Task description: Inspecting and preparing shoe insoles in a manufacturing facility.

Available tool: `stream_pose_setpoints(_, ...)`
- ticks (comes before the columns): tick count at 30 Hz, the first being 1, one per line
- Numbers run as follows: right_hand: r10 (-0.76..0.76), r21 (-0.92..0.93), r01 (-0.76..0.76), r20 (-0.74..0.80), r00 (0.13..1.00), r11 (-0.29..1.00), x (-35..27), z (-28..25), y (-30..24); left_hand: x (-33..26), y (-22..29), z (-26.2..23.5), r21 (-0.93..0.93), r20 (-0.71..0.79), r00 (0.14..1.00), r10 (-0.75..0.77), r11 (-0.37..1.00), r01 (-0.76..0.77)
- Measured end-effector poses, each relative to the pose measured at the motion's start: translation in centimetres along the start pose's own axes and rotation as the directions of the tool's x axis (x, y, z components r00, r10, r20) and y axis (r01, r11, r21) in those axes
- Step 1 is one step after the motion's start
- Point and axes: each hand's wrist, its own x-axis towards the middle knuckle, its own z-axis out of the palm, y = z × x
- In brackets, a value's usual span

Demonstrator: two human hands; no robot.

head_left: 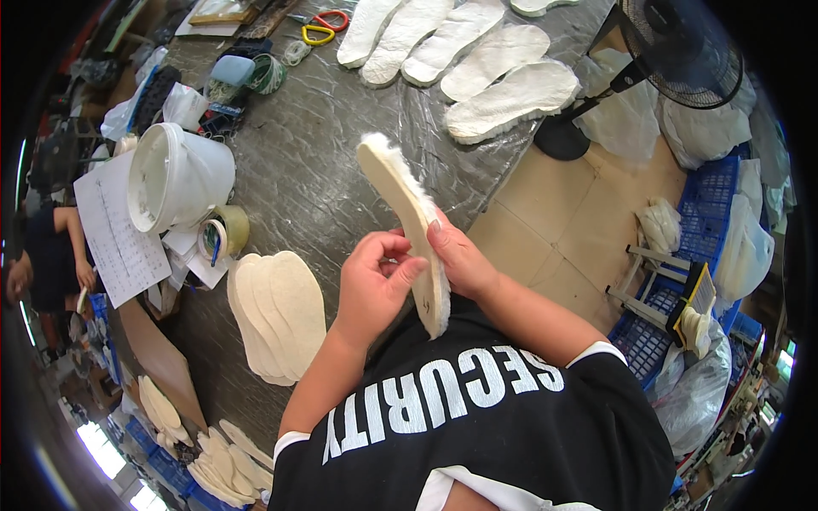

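A fleece-lined insole (406,200) stands tilted on edge between my hands, its smooth cream face to the left and white pile to the right. My right hand (461,260) grips its middle, thumb along the fleecy edge. My left hand (375,277) is closed at the opposite edge, with curled fingers and the thumb against the smooth face; the contact is partly hidden. Left of my left forearm, several flat cream insoles (294,311) lie overlapped on the dark table (298,183). Several fleece-edged insoles (511,102) are spread along its far side.
A white bucket (192,175), a tape roll (230,226) and a paper sheet (119,230) occupy the left. Scissors (324,27) lie at the far edge. A black fan (682,51), blue crates (707,209) and a step stool (660,289) stand right. Another person's arm (75,243) shows far left.
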Motion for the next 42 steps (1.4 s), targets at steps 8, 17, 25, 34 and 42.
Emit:
stream_pose_setpoints(8,-0.052,-0.265,-0.012,-0.234,0.971,0.964,1.7,1.0,1.2,1.6,-2.6,-0.8,-0.260,-0.049,0.946,-0.322,0.918,0.299)
stream_pose_setpoints(17,0.164,-0.361,-0.253,-0.259,0.952,0.898,2.1,-1.7,2.9,1.2,-7.2,-1.1,-0.453,0.072,0.904,-0.421,0.794,0.405)
stream_pose_setpoints(25,0.012,-0.613,-0.196,-0.291,0.957,0.765,2.2,-3.6,4.6,1.3,-7.1,-1.2,-0.437,0.071,0.891,-0.449,0.789,0.432)
stream_pose_setpoints(34,0.302,-0.547,-0.341,-0.164,0.939,0.764,2.0,-2.9,2.9,0.7,-7.1,-1.4,-0.293,-0.026,0.894,-0.446,0.859,0.420)
stream_pose_setpoints(42,0.154,-0.714,-0.210,-0.144,0.978,0.668,1.2,-3.0,3.7,0.2,-7.4,-1.4,-0.181,-0.024,0.921,-0.389,0.908,0.379)
